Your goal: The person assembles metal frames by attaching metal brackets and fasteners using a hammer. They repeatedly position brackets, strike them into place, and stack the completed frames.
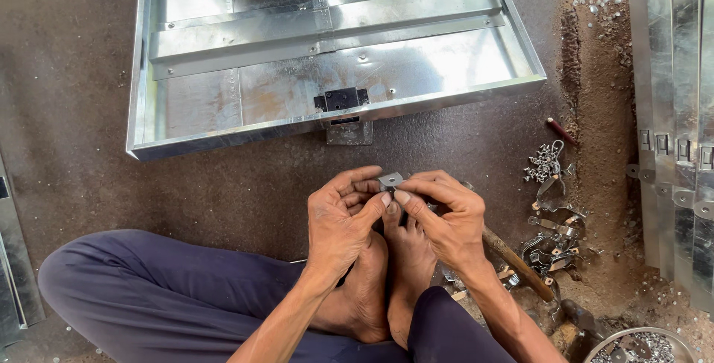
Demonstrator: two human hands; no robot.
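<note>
The left hand (343,218) and right hand (446,218) meet just above the person's bare feet (387,274), both pinching one small metal plate (390,180) between thumb and fingertips — each grip narrow, closed on the piece. The plate looks thin, stiff and light; probably sharp at its cut edges and slick on its bright faces, so holding it by opposite edges, as here, seems the sound way. Beyond the hands a large galvanised tray (149,73) lies on the floor, a dark latch (341,98) at its near wall. A heap of clips (550,214) lies to the right — a wooden handle (517,262) beside it.
</note>
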